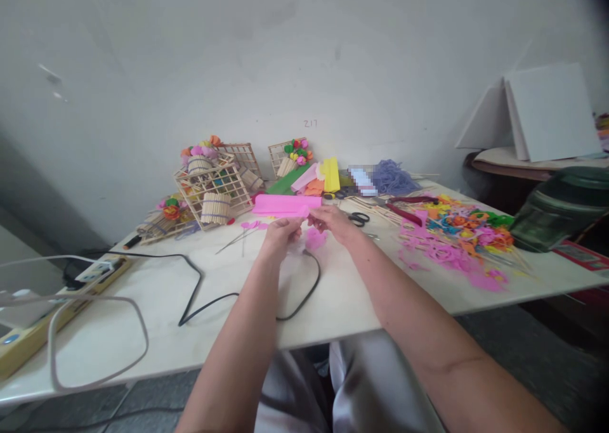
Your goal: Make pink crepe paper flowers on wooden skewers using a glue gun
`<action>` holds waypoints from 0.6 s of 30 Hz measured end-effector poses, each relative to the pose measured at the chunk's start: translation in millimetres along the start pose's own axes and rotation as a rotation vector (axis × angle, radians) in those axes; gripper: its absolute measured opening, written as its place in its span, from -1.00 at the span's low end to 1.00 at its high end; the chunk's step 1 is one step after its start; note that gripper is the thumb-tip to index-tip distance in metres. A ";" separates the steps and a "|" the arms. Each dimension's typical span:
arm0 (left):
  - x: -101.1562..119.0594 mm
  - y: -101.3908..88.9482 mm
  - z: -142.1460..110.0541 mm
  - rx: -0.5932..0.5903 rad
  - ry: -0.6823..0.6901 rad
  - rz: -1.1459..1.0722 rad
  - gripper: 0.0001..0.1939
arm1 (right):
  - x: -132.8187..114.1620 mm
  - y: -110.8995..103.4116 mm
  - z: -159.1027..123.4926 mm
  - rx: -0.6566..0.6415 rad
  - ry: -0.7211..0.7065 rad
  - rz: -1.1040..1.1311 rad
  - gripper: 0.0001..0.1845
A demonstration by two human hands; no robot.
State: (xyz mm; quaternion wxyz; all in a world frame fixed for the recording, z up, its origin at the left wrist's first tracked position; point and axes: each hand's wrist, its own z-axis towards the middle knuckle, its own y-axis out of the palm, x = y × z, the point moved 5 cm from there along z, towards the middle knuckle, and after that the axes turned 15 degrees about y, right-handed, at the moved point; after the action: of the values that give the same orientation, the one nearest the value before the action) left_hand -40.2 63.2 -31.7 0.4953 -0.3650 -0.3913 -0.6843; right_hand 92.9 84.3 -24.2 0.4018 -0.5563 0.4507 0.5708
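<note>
Over the middle of the table, my left hand [285, 230] and my right hand [329, 221] are close together, fingers pinched. A small piece of pink crepe paper [303, 212] shows between their fingertips. Just beyond lies a folded sheet of pink crepe paper [271, 205]. Beneath my hands is a pink paper scrap [316, 238], and something clear and thin sits by my left hand, too blurred to name. Black-handled scissors [359, 218] lie right of my right hand. A black cable [316, 281] curves below my left hand.
Stick frames [216, 189] with paper flowers stand at the back left. A pile of coloured paper pieces [469, 233], red-handled pliers [409, 214] and a green container [556, 211] are on the right. A power strip [107, 281] with cables lies left.
</note>
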 end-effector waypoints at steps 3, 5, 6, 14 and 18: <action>-1.0 1.5 -1.6 -0.022 -0.024 -0.034 -0.72 | -1.3 5.8 -1.2 0.053 -0.060 -0.038 -0.71; -2.1 1.3 -3.9 -0.034 -0.077 -0.054 -0.67 | -1.8 5.4 -0.3 0.093 -0.093 -0.049 -0.72; -2.3 1.1 -5.1 -0.042 -0.103 -0.054 -0.65 | -1.9 4.1 0.4 0.107 -0.102 -0.059 -0.72; 0.9 2.0 -6.6 -0.097 -0.137 0.112 -0.70 | -8.1 -7.2 0.3 0.153 -0.151 -0.169 -0.74; 4.5 4.4 -5.5 -0.080 -0.095 0.168 -0.71 | -6.4 -1.4 0.0 0.100 -0.083 -0.051 -0.73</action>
State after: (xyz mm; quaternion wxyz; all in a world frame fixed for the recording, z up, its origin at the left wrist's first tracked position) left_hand -37.6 55.5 -29.3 0.5167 -0.4483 -0.3547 -0.6374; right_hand 94.6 84.9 -17.9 0.4616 -0.5228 0.4475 0.5598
